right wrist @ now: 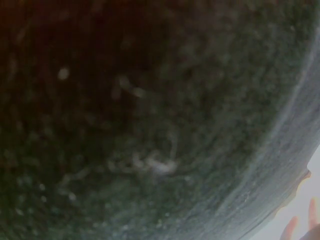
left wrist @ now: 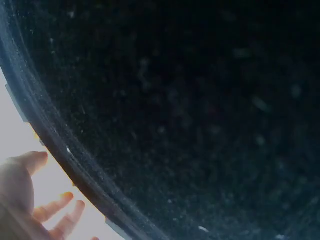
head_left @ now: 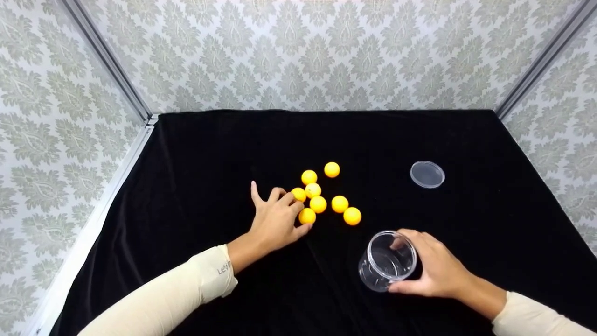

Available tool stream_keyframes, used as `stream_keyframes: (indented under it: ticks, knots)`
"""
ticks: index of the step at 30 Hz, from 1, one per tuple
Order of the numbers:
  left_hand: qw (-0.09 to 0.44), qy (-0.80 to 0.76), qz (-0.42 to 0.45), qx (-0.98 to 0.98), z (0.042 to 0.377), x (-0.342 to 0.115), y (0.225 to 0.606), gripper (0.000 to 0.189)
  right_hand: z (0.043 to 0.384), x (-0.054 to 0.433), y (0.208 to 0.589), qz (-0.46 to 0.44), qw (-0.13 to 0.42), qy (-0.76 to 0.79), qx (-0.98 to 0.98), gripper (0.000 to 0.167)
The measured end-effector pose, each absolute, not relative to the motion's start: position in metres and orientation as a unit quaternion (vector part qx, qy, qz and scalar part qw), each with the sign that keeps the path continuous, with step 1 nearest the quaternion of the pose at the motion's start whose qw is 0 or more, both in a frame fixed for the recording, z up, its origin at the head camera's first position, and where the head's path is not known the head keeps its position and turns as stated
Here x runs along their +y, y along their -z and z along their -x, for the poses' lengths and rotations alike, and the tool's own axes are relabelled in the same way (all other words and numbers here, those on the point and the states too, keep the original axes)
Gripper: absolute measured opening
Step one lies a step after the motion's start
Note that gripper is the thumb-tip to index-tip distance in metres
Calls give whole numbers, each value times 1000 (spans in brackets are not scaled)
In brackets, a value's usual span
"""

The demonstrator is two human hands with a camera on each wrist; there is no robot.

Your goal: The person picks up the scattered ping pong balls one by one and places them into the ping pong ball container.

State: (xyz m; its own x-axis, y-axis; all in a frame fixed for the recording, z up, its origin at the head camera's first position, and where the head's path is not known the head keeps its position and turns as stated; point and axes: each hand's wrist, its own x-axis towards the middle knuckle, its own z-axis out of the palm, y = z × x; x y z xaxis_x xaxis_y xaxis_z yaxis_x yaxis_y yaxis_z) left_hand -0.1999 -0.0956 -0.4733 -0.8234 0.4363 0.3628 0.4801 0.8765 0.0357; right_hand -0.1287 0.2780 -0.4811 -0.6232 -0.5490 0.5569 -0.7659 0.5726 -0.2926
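Note:
In the head view my left hand [head_left: 276,220] is at the left side of a cluster of balls, little finger stretched out. Its thumb and forefinger are bent around an orange ball [head_left: 307,216], one on either side. Another orange ball [head_left: 298,194] lies by the other fingertips, partly covered by them. Several more orange balls, such as this one [head_left: 318,204], lie close by. My right hand [head_left: 438,268] grips a clear plastic jar [head_left: 371,275] around its side; the jar leans, with its open mouth showing. Both wrist views are mostly dark cloth, with blurred fingers [left wrist: 54,207] at the left one's corner.
A clear round lid [head_left: 427,174] lies flat on the black cloth [head_left: 224,149] at the right, beyond the jar. Patterned wall panels [head_left: 289,51] stand at the back and sides. Metal frame posts [head_left: 107,60] mark the corners.

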Motion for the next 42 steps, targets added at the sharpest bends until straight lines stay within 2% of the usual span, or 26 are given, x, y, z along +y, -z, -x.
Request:
stream_keyframes:
  ticks: [8,13,19,25,33,42]
  knots:
    - [177,68,237,-953,198,-97,472,39,129,277,481,-383,206,-263,-861,102]
    - [187,71,237,-951,197,-95,464,44,128,277,482,-380,207,-262,-863,102]
    - [221,103,246,-938,192,-85,445,45,129,276,481,-382,208,-261,-862,102]
    - [234,138,281,-921,176,-60,419,46,129,277,482,-383,208,-264,-860,103]
    - [226,170,332,-900,146,-21,395,46,129,277,482,-389,210,-267,-857,103]
    - [193,179,367,-892,123,11,383,45,128,277,481,-387,209,-258,-860,104]
